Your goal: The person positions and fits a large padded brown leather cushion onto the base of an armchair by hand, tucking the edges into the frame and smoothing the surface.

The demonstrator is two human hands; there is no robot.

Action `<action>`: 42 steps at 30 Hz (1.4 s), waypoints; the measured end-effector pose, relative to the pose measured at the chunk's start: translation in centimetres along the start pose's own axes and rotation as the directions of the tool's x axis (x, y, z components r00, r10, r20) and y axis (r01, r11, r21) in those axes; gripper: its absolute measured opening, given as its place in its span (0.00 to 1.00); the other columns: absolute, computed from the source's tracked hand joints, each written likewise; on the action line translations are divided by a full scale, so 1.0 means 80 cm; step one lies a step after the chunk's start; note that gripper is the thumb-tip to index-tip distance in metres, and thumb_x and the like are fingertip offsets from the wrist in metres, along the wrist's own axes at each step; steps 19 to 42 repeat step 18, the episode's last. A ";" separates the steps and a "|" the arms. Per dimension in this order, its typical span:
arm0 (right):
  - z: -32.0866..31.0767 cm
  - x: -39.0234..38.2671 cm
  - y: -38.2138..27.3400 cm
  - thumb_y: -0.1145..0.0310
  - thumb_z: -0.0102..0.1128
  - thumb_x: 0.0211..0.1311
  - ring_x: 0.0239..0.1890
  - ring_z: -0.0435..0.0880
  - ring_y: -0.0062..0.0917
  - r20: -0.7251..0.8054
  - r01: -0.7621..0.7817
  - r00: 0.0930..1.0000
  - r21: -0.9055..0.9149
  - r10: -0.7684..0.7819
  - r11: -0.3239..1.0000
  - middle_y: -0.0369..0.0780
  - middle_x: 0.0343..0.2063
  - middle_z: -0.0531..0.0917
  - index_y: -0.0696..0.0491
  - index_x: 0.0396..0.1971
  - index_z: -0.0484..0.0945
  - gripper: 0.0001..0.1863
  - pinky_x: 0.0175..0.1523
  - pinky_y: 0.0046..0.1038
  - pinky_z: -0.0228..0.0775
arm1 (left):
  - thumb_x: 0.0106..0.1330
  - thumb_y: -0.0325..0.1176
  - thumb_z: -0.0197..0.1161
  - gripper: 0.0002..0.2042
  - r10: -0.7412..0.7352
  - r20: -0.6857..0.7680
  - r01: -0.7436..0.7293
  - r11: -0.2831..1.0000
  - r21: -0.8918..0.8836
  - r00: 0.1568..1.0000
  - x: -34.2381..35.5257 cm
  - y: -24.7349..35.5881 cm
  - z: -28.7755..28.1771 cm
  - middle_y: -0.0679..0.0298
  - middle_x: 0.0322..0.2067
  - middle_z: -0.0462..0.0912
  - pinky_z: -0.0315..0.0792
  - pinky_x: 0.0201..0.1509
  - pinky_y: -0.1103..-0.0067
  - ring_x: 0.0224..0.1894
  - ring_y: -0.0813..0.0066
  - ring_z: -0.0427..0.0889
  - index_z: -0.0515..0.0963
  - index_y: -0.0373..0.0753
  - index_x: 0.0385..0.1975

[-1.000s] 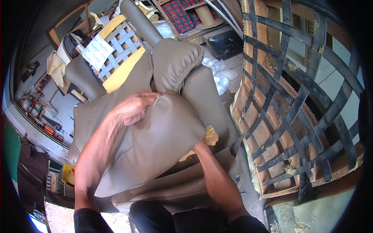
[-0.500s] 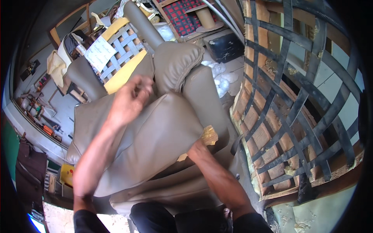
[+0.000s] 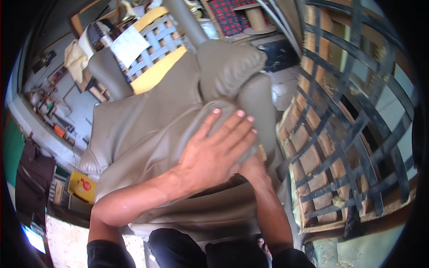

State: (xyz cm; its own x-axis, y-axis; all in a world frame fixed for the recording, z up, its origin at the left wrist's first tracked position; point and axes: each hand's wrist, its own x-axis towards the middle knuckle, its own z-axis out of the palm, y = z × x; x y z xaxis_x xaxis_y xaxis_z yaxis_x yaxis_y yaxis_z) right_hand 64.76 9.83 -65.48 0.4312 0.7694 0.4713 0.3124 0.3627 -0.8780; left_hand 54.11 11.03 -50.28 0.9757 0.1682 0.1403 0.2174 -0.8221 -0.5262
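A brown leather-like seat cover (image 3: pixel 147 129) is spread in front of me. My left hand (image 3: pixel 216 149) lies flat on its right part, fingers stretched out and a little apart, pressing on a raised bulge of the cover. My right hand (image 3: pixel 252 167) reaches in beneath the cover's edge, just under the left hand. Its fingers are hidden inside. A sliver of yellow foam (image 3: pixel 262 152) shows beside the right wrist. Behind the cover sits a gathered brown armrest pad (image 3: pixel 232 67). A loose fold of brown cover (image 3: pixel 205 210) lies nearer to me.
A wooden frame with woven black straps (image 3: pixel 339 120) stands close on the right. Behind are a chair back with grey webbing and yellow foam (image 3: pixel 156 76) and a white paper sheet (image 3: pixel 129 46). A yellow container (image 3: pixel 82 186) is at the left, and a cable spool (image 3: pixel 255 20) stands at the back.
My left hand has come down and right from above the cover onto it, its fingers stretching out. The right hand stays under the cover, where the bulge has risen. The view has shifted slightly.
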 end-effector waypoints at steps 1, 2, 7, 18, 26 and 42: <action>-0.017 -0.013 -0.008 0.70 0.61 0.60 0.58 0.78 0.43 0.080 -0.111 0.989 -0.117 0.121 0.987 0.51 0.54 0.79 0.57 0.52 0.76 0.19 0.60 0.35 0.71 | 0.55 0.49 0.67 0.34 -0.033 0.001 0.033 0.999 0.007 0.999 -0.005 0.006 0.002 0.62 0.68 0.66 0.45 0.77 0.56 0.74 0.63 0.58 0.70 0.47 0.65; -0.042 -0.027 -0.014 0.70 0.62 0.60 0.58 0.78 0.41 0.145 -0.203 0.958 -0.262 0.246 0.944 0.50 0.55 0.79 0.56 0.53 0.75 0.20 0.60 0.33 0.71 | 0.56 0.49 0.66 0.35 0.009 -0.076 -0.014 0.998 -0.067 0.997 -0.006 0.018 0.009 0.62 0.69 0.65 0.44 0.77 0.56 0.74 0.63 0.57 0.69 0.49 0.66; -0.069 -0.081 -0.022 0.73 0.49 0.72 0.57 0.75 0.29 -0.473 -0.234 0.843 0.102 0.254 0.967 0.43 0.51 0.79 0.61 0.54 0.73 0.15 0.66 0.31 0.62 | 0.64 0.45 0.58 0.36 0.055 -0.116 -0.052 0.998 0.031 0.992 -0.134 0.030 0.077 0.67 0.75 0.53 0.41 0.78 0.56 0.77 0.61 0.48 0.57 0.53 0.73; -0.004 -0.013 -0.045 0.41 0.32 0.76 0.73 0.55 0.51 0.100 0.453 0.787 -0.765 -0.609 0.459 0.52 0.71 0.60 0.54 0.70 0.61 0.36 0.73 0.57 0.45 | 0.69 0.43 0.53 0.27 -0.907 -0.323 0.913 0.347 -0.213 0.269 -0.529 -0.039 0.110 0.45 0.72 0.55 0.40 0.72 0.42 0.74 0.41 0.51 0.66 0.44 0.68; -0.004 -0.013 -0.045 0.41 0.32 0.76 0.73 0.55 0.51 0.100 0.453 0.787 -0.765 -0.609 0.459 0.52 0.71 0.60 0.54 0.70 0.61 0.36 0.73 0.57 0.45 | 0.69 0.43 0.53 0.27 -0.907 -0.323 0.913 0.347 -0.213 0.269 -0.529 -0.039 0.110 0.45 0.72 0.55 0.40 0.72 0.42 0.74 0.41 0.51 0.66 0.44 0.68; -0.004 -0.013 -0.045 0.41 0.32 0.76 0.73 0.55 0.51 0.100 0.453 0.787 -0.765 -0.609 0.459 0.52 0.71 0.60 0.54 0.70 0.61 0.36 0.73 0.57 0.45 | 0.69 0.43 0.53 0.27 -0.907 -0.323 0.913 0.347 -0.213 0.269 -0.529 -0.039 0.110 0.45 0.72 0.55 0.40 0.72 0.42 0.74 0.41 0.51 0.66 0.44 0.68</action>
